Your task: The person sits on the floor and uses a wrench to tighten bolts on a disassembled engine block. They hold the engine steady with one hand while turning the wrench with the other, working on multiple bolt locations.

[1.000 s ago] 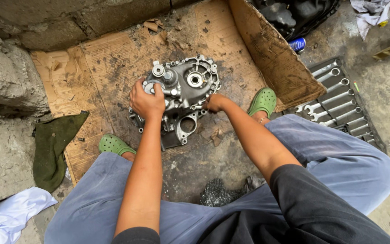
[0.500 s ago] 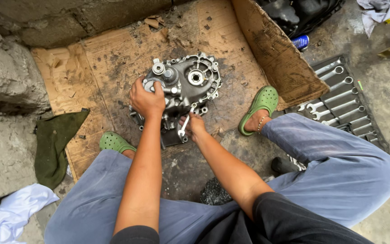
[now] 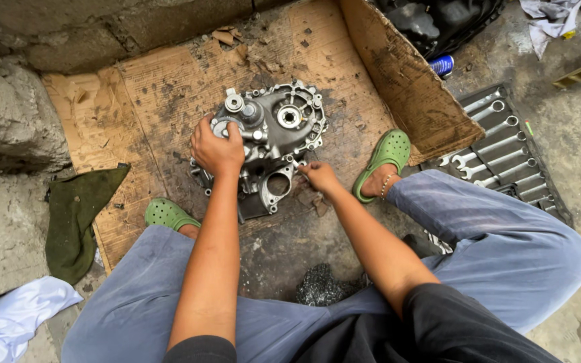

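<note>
White cloth point(image 3: 11, 323): crumpled in the lower left corner of the frame, on the concrete.
Green rag point(image 3: 79, 218): dark, lying flat at the left edge, just off the cardboard.
Cardboard sheet point(image 3: 156, 87): flattened and oil-stained, filling the upper middle of the frame — everything I work on sits on it.
My left clog point(image 3: 168, 214): green, left of centre, peeking out from under my blue trouser leg.
My left hand point(image 3: 218, 146): closed down over the left end of the casing, fingers curled around a round part there; I cannot tell more of what lies under the palm.
Engine casing point(image 3: 274, 144): grey cast metal, greasy, lying flat on the cardboard at the centre of the frame, with a bearing bore near its upper right and an oval opening at its lower edge.
My right hand point(image 3: 319, 176): just right of the casing's lower corner, fingers pinched together at its edge — whether they hold some small piece I cannot tell.
My right clog point(image 3: 382, 158): green, right of centre, toe on the cardboard.
Cardboard flap point(image 3: 405, 87): standing up along the right side of the sheet.
Blue can point(image 3: 442, 65): behind the flap, upper right.
Wrench set point(image 3: 499, 148): silver spanners in a dark tray, right edge of the frame, well apart from both hands.
</note>
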Action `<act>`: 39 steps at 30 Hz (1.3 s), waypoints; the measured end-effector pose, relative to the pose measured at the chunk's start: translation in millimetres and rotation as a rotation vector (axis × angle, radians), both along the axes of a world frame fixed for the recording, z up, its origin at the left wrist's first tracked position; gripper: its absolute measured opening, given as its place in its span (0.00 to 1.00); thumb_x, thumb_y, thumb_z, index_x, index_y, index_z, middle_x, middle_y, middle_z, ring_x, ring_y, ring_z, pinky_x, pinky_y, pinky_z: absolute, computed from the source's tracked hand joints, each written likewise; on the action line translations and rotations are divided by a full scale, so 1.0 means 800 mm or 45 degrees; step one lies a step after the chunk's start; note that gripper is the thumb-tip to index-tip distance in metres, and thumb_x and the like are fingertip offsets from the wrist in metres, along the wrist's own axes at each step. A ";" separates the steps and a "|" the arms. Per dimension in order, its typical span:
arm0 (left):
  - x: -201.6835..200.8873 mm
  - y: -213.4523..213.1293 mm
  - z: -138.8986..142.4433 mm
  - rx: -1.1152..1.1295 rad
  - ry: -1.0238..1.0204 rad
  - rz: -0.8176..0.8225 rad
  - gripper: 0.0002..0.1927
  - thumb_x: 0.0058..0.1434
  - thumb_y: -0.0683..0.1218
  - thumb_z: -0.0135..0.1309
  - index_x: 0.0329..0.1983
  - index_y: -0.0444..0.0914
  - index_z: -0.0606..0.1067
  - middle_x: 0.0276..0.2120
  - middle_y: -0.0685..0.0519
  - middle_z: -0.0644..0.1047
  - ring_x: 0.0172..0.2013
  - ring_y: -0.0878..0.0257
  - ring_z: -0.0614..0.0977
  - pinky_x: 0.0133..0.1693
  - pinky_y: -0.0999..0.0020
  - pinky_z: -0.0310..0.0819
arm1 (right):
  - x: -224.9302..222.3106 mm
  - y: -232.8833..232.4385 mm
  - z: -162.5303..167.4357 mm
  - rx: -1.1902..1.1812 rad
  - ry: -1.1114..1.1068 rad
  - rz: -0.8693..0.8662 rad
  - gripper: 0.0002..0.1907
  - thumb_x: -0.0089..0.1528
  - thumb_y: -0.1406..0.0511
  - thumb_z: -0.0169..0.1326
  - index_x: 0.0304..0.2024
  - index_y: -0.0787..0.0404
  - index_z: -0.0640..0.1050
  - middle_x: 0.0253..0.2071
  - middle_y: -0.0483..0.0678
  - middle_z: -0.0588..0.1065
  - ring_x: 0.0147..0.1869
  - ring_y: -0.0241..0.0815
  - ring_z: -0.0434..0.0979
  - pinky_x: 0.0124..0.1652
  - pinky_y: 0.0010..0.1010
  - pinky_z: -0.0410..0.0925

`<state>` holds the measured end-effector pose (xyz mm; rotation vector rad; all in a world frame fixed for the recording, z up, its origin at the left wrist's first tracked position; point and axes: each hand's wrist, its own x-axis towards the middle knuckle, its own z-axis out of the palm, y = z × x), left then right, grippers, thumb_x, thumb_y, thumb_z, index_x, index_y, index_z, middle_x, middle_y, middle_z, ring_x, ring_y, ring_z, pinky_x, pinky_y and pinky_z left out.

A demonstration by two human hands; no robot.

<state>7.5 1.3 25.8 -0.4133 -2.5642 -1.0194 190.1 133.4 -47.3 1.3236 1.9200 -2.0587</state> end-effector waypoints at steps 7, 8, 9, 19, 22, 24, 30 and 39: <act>-0.001 0.000 0.001 0.006 -0.017 -0.012 0.24 0.54 0.56 0.60 0.50 0.39 0.78 0.49 0.43 0.81 0.52 0.42 0.78 0.54 0.48 0.69 | -0.037 0.064 0.012 0.201 -0.098 0.507 0.20 0.58 0.53 0.67 0.29 0.64 0.80 0.24 0.48 0.80 0.24 0.37 0.77 0.26 0.30 0.71; -0.001 0.000 0.001 0.011 -0.018 -0.015 0.24 0.54 0.56 0.59 0.50 0.39 0.78 0.49 0.43 0.81 0.52 0.42 0.78 0.54 0.48 0.69 | -0.041 0.071 0.014 0.296 -0.136 0.591 0.20 0.58 0.52 0.66 0.28 0.63 0.81 0.25 0.48 0.80 0.24 0.36 0.77 0.28 0.30 0.71; -0.001 0.000 0.000 0.015 -0.019 -0.015 0.24 0.54 0.56 0.59 0.50 0.39 0.78 0.49 0.43 0.80 0.52 0.42 0.78 0.54 0.48 0.69 | -0.044 0.078 0.018 0.392 -0.174 0.679 0.21 0.58 0.51 0.66 0.27 0.62 0.82 0.25 0.48 0.81 0.25 0.36 0.77 0.29 0.29 0.71; -0.002 0.001 -0.002 0.013 -0.007 -0.010 0.24 0.54 0.55 0.59 0.49 0.38 0.79 0.48 0.42 0.81 0.51 0.42 0.78 0.55 0.48 0.69 | -0.067 0.092 0.033 0.362 -0.383 0.853 0.21 0.59 0.50 0.64 0.31 0.62 0.82 0.27 0.47 0.81 0.29 0.39 0.81 0.30 0.30 0.73; 0.000 0.000 -0.004 0.015 -0.021 0.000 0.23 0.54 0.55 0.59 0.49 0.38 0.79 0.47 0.43 0.81 0.51 0.42 0.78 0.54 0.47 0.69 | -0.042 0.070 0.018 0.008 -0.241 0.584 0.21 0.63 0.52 0.61 0.37 0.64 0.76 0.28 0.49 0.79 0.29 0.42 0.78 0.27 0.34 0.70; 0.000 0.001 -0.007 0.006 0.001 0.016 0.23 0.54 0.55 0.59 0.49 0.38 0.79 0.48 0.43 0.81 0.51 0.41 0.78 0.53 0.47 0.69 | -0.023 0.039 0.010 -0.194 -0.133 0.363 0.17 0.65 0.52 0.57 0.40 0.58 0.76 0.27 0.46 0.77 0.27 0.39 0.76 0.26 0.31 0.70; -0.001 -0.001 -0.011 0.014 0.004 0.001 0.23 0.54 0.54 0.59 0.50 0.38 0.79 0.49 0.43 0.81 0.52 0.42 0.78 0.53 0.47 0.69 | -0.040 -0.083 0.005 -1.113 0.451 -0.648 0.16 0.71 0.51 0.44 0.40 0.55 0.69 0.26 0.44 0.68 0.28 0.40 0.67 0.29 0.34 0.66; 0.000 0.001 0.000 0.032 -0.048 0.002 0.23 0.54 0.56 0.60 0.49 0.40 0.79 0.48 0.43 0.80 0.52 0.42 0.78 0.54 0.47 0.68 | -0.047 -0.094 0.018 -1.049 0.500 -0.727 0.08 0.70 0.60 0.43 0.42 0.55 0.70 0.27 0.47 0.70 0.28 0.41 0.67 0.29 0.37 0.66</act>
